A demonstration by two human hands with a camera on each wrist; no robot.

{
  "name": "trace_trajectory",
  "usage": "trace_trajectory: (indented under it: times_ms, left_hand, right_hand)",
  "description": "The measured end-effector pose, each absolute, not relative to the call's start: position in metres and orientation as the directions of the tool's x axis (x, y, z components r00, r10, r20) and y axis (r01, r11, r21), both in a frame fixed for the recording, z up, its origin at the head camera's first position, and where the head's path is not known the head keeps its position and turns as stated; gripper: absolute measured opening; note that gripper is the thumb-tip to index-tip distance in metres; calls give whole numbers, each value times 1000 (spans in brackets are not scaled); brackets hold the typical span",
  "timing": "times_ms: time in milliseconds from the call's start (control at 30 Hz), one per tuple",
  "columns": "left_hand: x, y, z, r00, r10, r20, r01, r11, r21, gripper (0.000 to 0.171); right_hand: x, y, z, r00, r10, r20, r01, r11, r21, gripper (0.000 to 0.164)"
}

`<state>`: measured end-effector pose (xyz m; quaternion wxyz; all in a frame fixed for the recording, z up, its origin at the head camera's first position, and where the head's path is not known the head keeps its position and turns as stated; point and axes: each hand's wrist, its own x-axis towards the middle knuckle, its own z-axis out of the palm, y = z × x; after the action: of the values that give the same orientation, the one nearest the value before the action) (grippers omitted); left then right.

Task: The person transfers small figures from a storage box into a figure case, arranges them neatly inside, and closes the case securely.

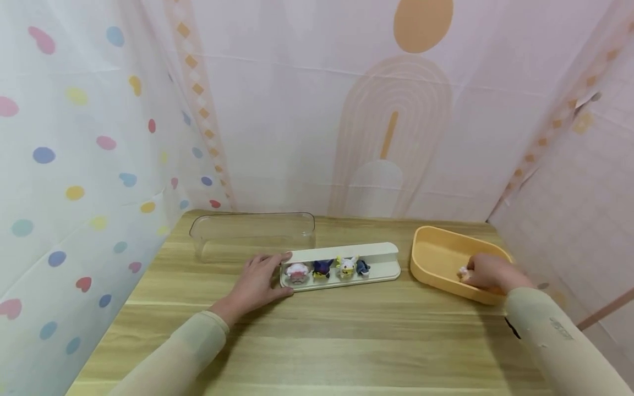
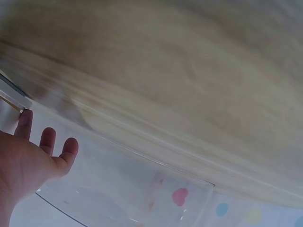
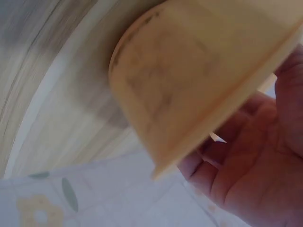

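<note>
My left hand (image 1: 257,278) holds the left end of a white stepped display stand (image 1: 382,270), thumb at the front edge and a finger at the back. On its lower step stand several small figurines: a pink-and-white one (image 1: 297,273), a dark purple one (image 1: 322,269), a white-and-yellow one (image 1: 346,267) and a blue-grey one (image 1: 364,268). At the right, my right hand (image 1: 487,270) reaches into a yellow bin (image 1: 431,278) and pinches a small white-and-orange figurine (image 1: 464,274). The bin wall (image 3: 189,90) hides its fingertips in the right wrist view.
A clear plastic cover (image 1: 252,234) lies on the wooden table (image 1: 346,341) behind the left hand. Patterned curtains (image 1: 277,137) hang along the back and both sides of the table.
</note>
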<state>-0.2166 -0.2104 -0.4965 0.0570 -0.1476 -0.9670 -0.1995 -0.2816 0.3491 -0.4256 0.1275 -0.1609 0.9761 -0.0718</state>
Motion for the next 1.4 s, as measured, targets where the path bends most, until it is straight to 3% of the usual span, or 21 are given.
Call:
trace_trajectory:
  times_ms: [133, 267, 533, 833, 1067, 1200, 1400]
  left_hand:
    - [-217, -210, -495, -946, 275, 170, 319, 876, 363, 89]
    - [-217, -208, -493, -945, 282, 168, 325, 874, 362, 88]
    - [-216, -208, -490, -945, 279, 169, 323, 873, 364, 88]
    - [-216, -210, -492, -949, 270, 164, 312, 878, 362, 89]
    - [-215, -211, -493, -950, 266, 164, 308, 883, 354, 89]
    - [-215, -211, -494, -951, 264, 162, 306, 885, 351, 89]
    - [-215, -212, -494, -950, 264, 165, 307, 883, 356, 89]
  right_hand:
    - [-286, 341, -432, -925, -352, -145, -312, 919, -240, 38]
    - [-290, 336, -439, -927, -367, -83, -322, 888, -327, 39]
    - [-295, 330, -441, -949, -308, -67, -243, 851, -466, 56]
    - [-298, 331, -446, -962, -274, -13, -229, 828, -513, 52]
    - [-302, 331, -447, -959, -284, -6, -237, 815, -528, 60]
    - [-301, 330, -448, -958, -288, -11, -224, 769, -598, 62]
    - [-300, 327, -450, -963, -270, -11, -195, 721, -665, 45]
